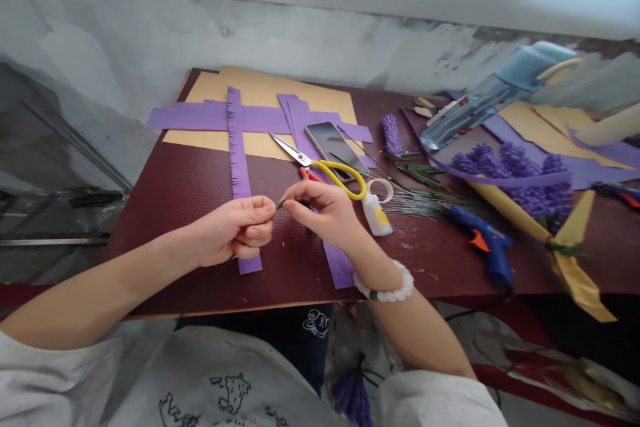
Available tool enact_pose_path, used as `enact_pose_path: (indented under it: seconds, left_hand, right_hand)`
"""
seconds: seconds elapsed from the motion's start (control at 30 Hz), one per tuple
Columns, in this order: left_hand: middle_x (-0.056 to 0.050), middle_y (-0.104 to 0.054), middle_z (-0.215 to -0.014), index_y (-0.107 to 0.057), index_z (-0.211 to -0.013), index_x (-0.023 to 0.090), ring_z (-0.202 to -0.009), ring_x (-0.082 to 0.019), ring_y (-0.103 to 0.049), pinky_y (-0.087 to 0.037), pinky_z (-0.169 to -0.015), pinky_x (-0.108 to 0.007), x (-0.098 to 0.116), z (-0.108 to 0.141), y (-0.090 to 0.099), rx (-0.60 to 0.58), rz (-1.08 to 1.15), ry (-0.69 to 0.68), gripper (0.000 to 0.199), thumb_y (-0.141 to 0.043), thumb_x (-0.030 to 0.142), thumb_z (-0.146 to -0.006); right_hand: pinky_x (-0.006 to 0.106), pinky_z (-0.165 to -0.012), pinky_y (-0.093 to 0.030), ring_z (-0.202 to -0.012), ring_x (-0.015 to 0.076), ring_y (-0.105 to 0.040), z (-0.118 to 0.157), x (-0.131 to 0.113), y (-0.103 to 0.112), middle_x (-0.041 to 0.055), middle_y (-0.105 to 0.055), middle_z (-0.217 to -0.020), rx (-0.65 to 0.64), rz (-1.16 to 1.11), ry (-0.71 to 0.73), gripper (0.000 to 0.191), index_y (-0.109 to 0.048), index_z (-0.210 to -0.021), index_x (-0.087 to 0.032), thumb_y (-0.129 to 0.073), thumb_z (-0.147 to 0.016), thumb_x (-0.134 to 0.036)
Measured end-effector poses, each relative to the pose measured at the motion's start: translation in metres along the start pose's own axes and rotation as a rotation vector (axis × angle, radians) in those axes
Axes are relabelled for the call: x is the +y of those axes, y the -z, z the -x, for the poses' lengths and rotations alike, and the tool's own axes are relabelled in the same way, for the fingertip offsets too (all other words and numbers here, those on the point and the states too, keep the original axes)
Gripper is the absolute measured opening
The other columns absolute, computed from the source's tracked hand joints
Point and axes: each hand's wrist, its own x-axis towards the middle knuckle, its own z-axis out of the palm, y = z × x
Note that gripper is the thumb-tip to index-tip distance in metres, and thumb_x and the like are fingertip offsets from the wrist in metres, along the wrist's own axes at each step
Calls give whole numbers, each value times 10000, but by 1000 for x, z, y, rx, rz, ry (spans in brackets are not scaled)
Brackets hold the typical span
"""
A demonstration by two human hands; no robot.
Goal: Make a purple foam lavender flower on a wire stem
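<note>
Stem [286,201] between left hand [233,230], right hand [325,210]

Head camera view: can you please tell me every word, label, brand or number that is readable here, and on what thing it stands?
No text can be read. The yellow label on the white glue bottle and the red marks on the clear plastic container are too small or blurred to read.

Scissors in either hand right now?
No, the yellow-handled scissors lie on the maroon board; the left hand and right hand pinch a green stem.
</note>
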Motion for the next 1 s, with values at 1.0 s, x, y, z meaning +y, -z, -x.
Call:
enact_pose_path:
  seconds: [1.0]
  left_hand:
    - [80,-399,-497,-471,-775,170,-370,-15,-122,-151,-316,-96,-1,-1,1,22,-32,-54,177,-493,274,-918]
  right_hand:
    - [217,-512,-417,-567,77,-524,-2,-5,3,20,-706,-746,-52,-26,-4,118,-674,-740,-171,-607,-814,-233]
